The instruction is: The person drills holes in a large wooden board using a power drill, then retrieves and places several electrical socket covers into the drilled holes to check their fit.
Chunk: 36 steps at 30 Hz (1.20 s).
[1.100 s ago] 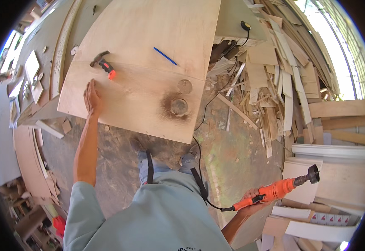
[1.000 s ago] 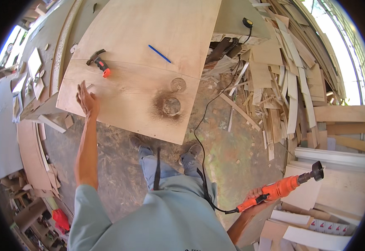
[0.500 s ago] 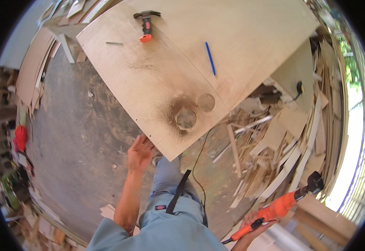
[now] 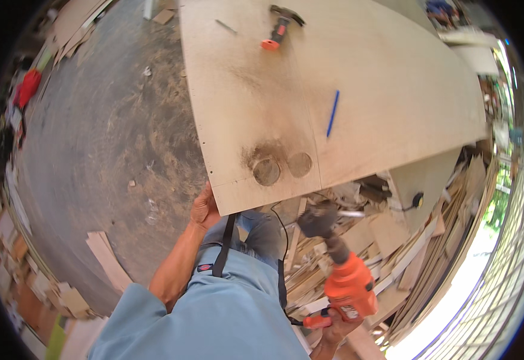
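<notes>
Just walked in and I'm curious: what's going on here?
A person's right hand holds an orange drill fitted with a hole saw, which appears clear of a wooden board. The left hand is at the board's edge near a corner, its fingers partly hidden. Two circles show in the board, with dark dust beside them; a hammer and blue pen lie on it.

Can't read any: blurred lettering [image 4: 350, 312] on orange plastic power drill [image 4: 351, 281]; tiny dark red-centred label [image 4: 204, 267] on light-blue cloth garment [image 4: 196, 318].

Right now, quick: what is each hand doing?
Left hand: at the edge of the wooden panel; grip cannot be told.
Right hand: closed, holding the orange drill.
</notes>
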Motion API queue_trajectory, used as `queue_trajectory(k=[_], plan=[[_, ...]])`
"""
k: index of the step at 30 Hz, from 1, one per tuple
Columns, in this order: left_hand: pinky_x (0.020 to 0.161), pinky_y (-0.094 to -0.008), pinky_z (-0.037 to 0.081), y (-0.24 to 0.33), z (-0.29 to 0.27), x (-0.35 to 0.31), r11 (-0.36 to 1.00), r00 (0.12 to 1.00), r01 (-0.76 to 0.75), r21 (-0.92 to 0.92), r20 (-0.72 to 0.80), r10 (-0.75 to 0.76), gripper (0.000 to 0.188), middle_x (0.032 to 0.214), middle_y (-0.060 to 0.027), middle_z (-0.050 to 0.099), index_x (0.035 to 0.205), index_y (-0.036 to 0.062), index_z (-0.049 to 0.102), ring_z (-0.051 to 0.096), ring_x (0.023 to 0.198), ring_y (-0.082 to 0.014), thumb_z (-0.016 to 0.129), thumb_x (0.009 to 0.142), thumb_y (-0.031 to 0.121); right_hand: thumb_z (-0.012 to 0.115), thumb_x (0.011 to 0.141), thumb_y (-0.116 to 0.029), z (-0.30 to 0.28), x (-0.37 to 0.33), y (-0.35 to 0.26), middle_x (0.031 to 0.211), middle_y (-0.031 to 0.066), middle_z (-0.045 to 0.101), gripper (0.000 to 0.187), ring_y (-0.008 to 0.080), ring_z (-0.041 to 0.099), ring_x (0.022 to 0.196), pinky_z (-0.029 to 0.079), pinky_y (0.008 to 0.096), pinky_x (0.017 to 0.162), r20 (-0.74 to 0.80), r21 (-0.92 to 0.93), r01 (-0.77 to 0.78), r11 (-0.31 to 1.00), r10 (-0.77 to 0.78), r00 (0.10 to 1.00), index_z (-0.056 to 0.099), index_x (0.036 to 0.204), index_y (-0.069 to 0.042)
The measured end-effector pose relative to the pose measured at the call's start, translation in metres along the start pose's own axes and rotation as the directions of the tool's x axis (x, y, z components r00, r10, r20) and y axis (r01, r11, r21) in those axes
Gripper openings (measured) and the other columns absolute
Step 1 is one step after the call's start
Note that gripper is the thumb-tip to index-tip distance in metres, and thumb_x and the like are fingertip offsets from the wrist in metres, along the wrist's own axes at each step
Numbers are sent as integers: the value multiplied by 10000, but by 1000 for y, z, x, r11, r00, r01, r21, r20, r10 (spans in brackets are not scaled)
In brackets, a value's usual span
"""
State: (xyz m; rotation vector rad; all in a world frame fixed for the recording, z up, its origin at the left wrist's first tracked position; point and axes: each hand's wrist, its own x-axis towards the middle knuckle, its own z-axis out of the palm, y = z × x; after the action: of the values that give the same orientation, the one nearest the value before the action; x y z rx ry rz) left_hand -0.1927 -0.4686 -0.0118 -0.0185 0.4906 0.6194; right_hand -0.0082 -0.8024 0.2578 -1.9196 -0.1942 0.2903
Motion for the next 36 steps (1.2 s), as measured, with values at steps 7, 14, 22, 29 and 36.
queue_trajectory(k=[7,14,22,29,36], plan=[[1077,-422,511,-42,2,5,957,987,-161,-243,-15,162,485,1371,-125,676,1447,14,580,644,1261,-256,598,1081,331,915,577,19,56,63,-36,1048,135,711,723,224,708,921,577,380,855,353,-227,101,969,-14,936,616,1231,90],[1025,-348,539,-62,20,-12,936,975,-219,-276,-22,222,466,1326,-101,700,1451,-38,554,677,1204,-184,588,1083,246,849,634,121,95,61,-59,898,170,692,649,210,679,566,572,331,474,428,-443,75,893,137,893,555,1212,101],[1050,-345,531,-62,19,-16,951,991,-136,-278,-27,133,606,1368,-123,673,1486,-56,507,665,1233,-191,716,1009,253,743,705,158,112,44,-97,982,212,683,710,257,693,562,612,378,524,136,-680,-220,700,415,899,492,1365,76],[1074,-331,485,-54,24,-25,955,999,-36,-294,-28,29,545,1361,-123,681,1454,-57,542,655,1237,-189,716,1010,207,758,671,138,107,27,-86,994,211,693,718,267,709,624,626,387,587,15,-648,-209,732,287,958,518,1345,77],[1094,-358,493,-60,23,-32,930,997,-72,-361,-16,71,556,1384,-122,666,1469,-48,532,645,1264,-206,719,1006,196,771,641,121,96,26,-70,1001,210,701,724,271,718,678,630,388,626,20,-627,-185,757,253,967,538,1326,82]])
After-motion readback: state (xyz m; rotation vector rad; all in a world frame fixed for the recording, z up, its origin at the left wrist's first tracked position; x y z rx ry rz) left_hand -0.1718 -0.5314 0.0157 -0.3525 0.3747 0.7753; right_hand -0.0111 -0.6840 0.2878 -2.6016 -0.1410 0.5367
